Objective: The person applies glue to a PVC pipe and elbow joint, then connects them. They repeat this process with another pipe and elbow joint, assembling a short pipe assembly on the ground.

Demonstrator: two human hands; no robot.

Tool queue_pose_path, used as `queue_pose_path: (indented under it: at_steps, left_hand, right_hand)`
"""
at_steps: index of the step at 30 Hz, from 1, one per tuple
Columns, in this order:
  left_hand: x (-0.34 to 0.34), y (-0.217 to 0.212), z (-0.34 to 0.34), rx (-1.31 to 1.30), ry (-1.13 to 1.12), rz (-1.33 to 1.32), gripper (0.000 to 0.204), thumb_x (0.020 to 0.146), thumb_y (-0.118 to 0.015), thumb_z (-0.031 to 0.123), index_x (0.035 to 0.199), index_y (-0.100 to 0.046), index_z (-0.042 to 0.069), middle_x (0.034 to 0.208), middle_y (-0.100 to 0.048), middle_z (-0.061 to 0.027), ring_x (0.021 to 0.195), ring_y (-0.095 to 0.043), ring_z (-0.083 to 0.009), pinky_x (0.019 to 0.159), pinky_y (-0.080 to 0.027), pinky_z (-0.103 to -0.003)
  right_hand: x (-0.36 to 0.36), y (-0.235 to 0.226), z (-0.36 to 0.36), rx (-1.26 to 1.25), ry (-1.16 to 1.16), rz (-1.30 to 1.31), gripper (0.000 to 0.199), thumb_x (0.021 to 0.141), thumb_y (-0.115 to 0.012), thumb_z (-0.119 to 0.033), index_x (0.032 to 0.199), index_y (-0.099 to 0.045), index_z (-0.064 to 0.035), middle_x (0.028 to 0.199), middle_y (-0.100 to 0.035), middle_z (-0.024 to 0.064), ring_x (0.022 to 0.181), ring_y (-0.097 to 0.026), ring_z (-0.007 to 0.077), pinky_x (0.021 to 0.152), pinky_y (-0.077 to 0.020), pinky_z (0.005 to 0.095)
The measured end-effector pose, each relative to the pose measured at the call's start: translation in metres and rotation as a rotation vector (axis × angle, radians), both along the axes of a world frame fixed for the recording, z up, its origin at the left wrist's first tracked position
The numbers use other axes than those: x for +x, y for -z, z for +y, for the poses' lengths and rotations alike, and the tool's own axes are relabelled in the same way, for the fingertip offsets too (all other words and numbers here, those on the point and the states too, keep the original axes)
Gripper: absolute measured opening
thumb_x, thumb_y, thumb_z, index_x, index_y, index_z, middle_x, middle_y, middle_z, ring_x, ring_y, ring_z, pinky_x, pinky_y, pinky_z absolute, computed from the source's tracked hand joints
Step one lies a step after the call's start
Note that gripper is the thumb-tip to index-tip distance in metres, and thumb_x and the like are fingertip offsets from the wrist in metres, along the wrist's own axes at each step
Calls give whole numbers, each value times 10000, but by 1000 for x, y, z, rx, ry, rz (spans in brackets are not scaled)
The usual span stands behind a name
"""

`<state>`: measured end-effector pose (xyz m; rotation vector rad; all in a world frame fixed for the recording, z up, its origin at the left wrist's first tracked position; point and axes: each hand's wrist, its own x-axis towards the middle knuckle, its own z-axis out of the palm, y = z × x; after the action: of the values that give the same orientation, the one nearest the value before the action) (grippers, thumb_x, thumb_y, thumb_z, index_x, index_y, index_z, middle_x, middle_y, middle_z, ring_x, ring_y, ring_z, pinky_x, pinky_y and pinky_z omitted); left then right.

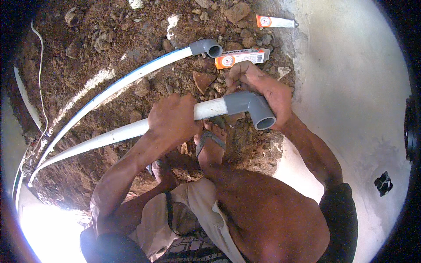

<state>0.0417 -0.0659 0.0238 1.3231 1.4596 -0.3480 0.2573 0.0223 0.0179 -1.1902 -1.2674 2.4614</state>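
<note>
While left hand grips white plastic pipe, grey plastic elbow lies 5 o'clock from curled fingers of right hand, grip unclear.

Left grip around white pipe, right grip on its grey elbow, second pipe, carton, stony soil

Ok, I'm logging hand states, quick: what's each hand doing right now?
Left hand: closed, holding the white pipe.
Right hand: at the grey elbow fitting, fingers curled; whether it grips cannot be told.
</note>
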Motion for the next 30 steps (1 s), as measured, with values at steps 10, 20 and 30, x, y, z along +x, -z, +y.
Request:
queue_pose_path:
  at_steps: [10, 20, 30]
  left_hand:
    - [3, 0, -9, 37, 5, 14, 362, 730, -780, 266, 1017, -712, 57, 973, -691, -211, 949, -691, -370, 847, -559, -468]
    - [6, -2, -11, 63, 3, 29, 301, 734, -765, 260, 964, -724, 70, 940, -700, -202, 899, -703, -362, 816, -566, -476]
    - [7, 1, -11, 28, 3, 39, 307, 731, -783, 292, 944, -733, 77, 883, -711, -188, 852, -715, -359, 775, -579, -470]
  right_hand:
    - [-4, -9, -10, -82, 136, -34, 249, 994, -463, -257, 1099, -544, -47, 1000, -534, 43, 965, -530, 137, 934, -424, 290]
    - [-5, -17, -7, 35, 39, -27, 281, 1001, -420, -275, 1076, -527, -27, 1000, -510, 55, 948, -505, 148, 885, -409, 286]
    - [-7, -15, -11, -11, 108, -54, 225, 966, -459, -243, 1049, -551, -55, 966, -522, 45, 922, -507, 137, 882, -417, 285]
